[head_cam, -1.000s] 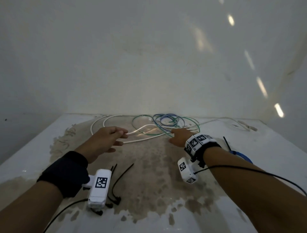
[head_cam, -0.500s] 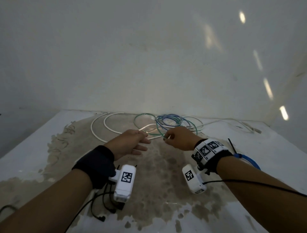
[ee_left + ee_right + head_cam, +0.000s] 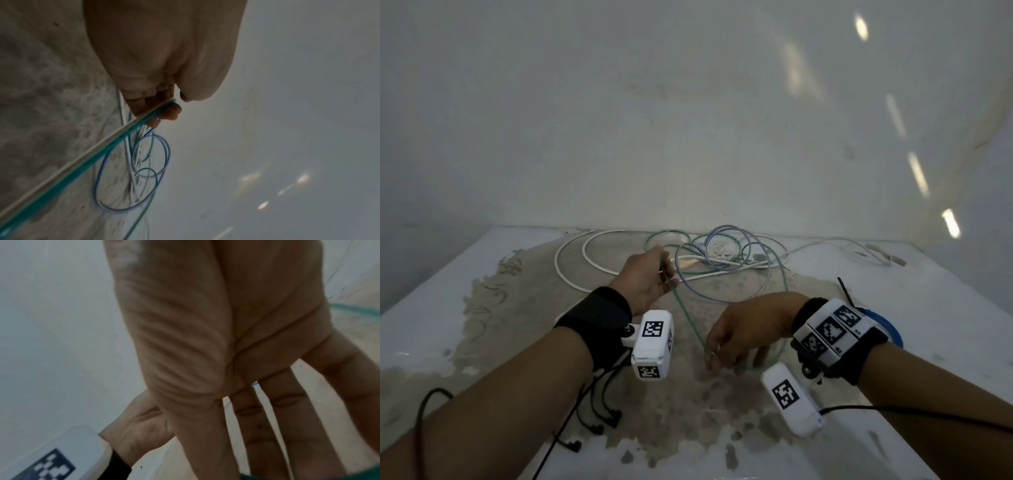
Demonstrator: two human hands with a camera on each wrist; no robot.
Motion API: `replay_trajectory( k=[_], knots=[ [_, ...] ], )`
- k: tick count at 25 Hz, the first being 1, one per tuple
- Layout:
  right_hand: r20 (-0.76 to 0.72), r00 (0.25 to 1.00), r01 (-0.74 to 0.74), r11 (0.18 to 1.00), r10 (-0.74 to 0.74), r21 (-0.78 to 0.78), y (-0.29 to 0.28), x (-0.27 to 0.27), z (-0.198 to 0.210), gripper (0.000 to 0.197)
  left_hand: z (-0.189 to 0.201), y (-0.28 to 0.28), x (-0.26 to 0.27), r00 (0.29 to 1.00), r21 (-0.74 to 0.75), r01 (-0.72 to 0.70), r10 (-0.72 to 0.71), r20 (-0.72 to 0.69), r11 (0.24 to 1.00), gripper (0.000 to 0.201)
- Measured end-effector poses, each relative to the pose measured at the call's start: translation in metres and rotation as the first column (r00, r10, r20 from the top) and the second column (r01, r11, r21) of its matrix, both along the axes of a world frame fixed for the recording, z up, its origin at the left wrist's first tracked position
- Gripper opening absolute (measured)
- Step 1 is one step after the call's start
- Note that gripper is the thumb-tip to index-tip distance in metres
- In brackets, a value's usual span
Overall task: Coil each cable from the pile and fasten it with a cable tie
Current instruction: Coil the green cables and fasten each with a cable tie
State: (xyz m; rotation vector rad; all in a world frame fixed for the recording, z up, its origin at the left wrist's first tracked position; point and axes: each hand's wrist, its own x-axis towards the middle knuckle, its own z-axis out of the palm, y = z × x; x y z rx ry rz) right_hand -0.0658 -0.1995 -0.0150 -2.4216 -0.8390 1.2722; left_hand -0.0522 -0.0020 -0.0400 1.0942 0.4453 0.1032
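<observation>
Our left hand (image 3: 645,282) has its fingers curled round the green cable (image 3: 685,313), pinching it between thumb and fingertips; the left wrist view shows the strand running out taut from that pinch (image 3: 144,119). Our right hand (image 3: 748,329) is nearer to us, its thumb and forefinger closed on the same green cable close to its end, while the other fingers (image 3: 287,426) hang straight and spread toward the tabletop. Between the two hands the green cable stretches as one slanted line above the stained middle of the table (image 3: 482,308).

The rest of the pile (image 3: 722,257) lies toward the far edge of the table, just beyond our left hand: a blue-striped cable (image 3: 722,233) looped several times, more green loops threaded through it, and a white cable (image 3: 571,260) curving out toward the far left corner. These strands cross one another, so the green one is still tangled among them.

Black cable ties (image 3: 599,407) lie near the front edge under our left forearm. A blue coil (image 3: 893,330) sits by the right edge, mostly hidden behind our right wrist, with one black tie (image 3: 845,291) sticking up beside it.
</observation>
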Motion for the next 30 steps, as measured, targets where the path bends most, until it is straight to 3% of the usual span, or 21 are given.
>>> replay_trajectory(
  k=[3, 6, 10, 12, 13, 14, 16, 17, 18, 19, 20, 21, 22, 24, 26, 28, 30],
  knots=[
    [-0.038, 0.999, 0.032, 0.999, -0.031, 0.041, -0.004, 0.005, 0.001, 0.024, 0.014, 0.001, -0.006, 0.995, 0.095, 0.045, -0.053, 0.087, 0.994, 0.015],
    [-0.026, 0.998, 0.065, 0.994, -0.063, 0.085, -0.007, 0.009, 0.001, 0.029, 0.028, 0.006, -0.012, 0.968, 0.169, 0.096, -0.132, 0.216, 0.981, 0.017],
    [0.085, 0.996, 0.013, 0.999, -0.016, 0.034, -0.014, 0.017, 0.002, 0.032, 0.046, 0.015, -0.021, 0.91, 0.171, 0.115, -0.173, 0.378, 0.979, 0.019],
    [0.171, 0.982, 0.056, 0.989, -0.08, 0.138, -0.017, 0.019, 0.007, 0.039, 0.052, 0.016, -0.026, 0.897, 0.219, 0.177, -0.249, 0.366, 0.96, 0.021],
    [0.152, 0.965, 0.158, 0.937, -0.214, 0.312, -0.016, 0.019, 0.011, 0.044, 0.054, 0.015, -0.029, 0.894, 0.25, 0.214, -0.293, 0.34, 0.944, 0.021],
    [0.066, 0.915, 0.308, 0.795, -0.398, 0.523, -0.014, 0.022, 0.015, 0.049, 0.056, 0.012, -0.032, 0.891, 0.285, 0.251, -0.335, 0.305, 0.925, 0.021],
    [-0.137, 0.682, 0.518, 0.343, -0.718, 0.784, -0.013, 0.031, 0.029, 0.065, 0.059, 0.005, -0.039, 0.887, 0.398, 0.284, -0.396, 0.238, 0.873, 0.019],
    [-0.088, 0.574, 0.489, 0.254, -0.814, 0.834, -0.015, 0.035, 0.037, 0.072, 0.06, 0.001, -0.043, 0.885, 0.466, 0.277, -0.412, 0.217, 0.84, 0.019],
    [0.063, 0.517, 0.421, 0.318, -0.854, 0.85, -0.018, 0.038, 0.044, 0.072, 0.061, -0.002, -0.046, 0.881, 0.524, 0.266, -0.424, 0.208, 0.809, 0.02],
    [0.257, 0.518, 0.349, 0.476, -0.816, 0.807, -0.022, 0.04, 0.049, 0.063, 0.063, -0.005, -0.048, 0.877, 0.563, 0.256, -0.434, 0.207, 0.786, 0.021],
    [0.414, 0.564, 0.274, 0.635, -0.715, 0.723, -0.027, 0.035, 0.056, 0.045, 0.066, -0.007, -0.05, 0.873, 0.582, 0.246, -0.438, 0.214, 0.775, 0.022],
    [0.476, 0.641, 0.206, 0.732, -0.602, 0.65, -0.031, 0.029, 0.063, 0.027, 0.069, -0.008, -0.052, 0.873, 0.586, 0.233, -0.432, 0.226, 0.776, 0.023],
    [0.451, 0.722, 0.168, 0.765, -0.525, 0.622, -0.035, 0.022, 0.068, 0.025, 0.073, -0.008, -0.054, 0.877, 0.582, 0.213, -0.417, 0.24, 0.784, 0.023],
    [0.228, 0.846, 0.229, 0.716, -0.481, 0.66, -0.041, 0.007, 0.074, 0.046, 0.082, -0.008, -0.059, 0.884, 0.572, 0.176, -0.384, 0.266, 0.801, 0.023],
    [0.2, 0.879, 0.213, 0.732, -0.433, 0.647, -0.046, -0.01, 0.081, 0.048, 0.092, -0.009, -0.067, 0.877, 0.568, 0.164, -0.383, 0.289, 0.806, 0.022],
    [0.333, 0.848, 0.126, 0.768, -0.412, 0.628, -0.052, -0.021, 0.089, 0.034, 0.104, -0.011, -0.076, 0.857, 0.553, 0.185, -0.409, 0.314, 0.812, 0.022],
    [0.377, 0.724, 0.107, 0.634, -0.578, 0.766, -0.057, -0.029, 0.097, 0.028, 0.113, -0.012, -0.089, 0.824, 0.529, 0.219, -0.446, 0.35, 0.82, 0.019]
  ],
)
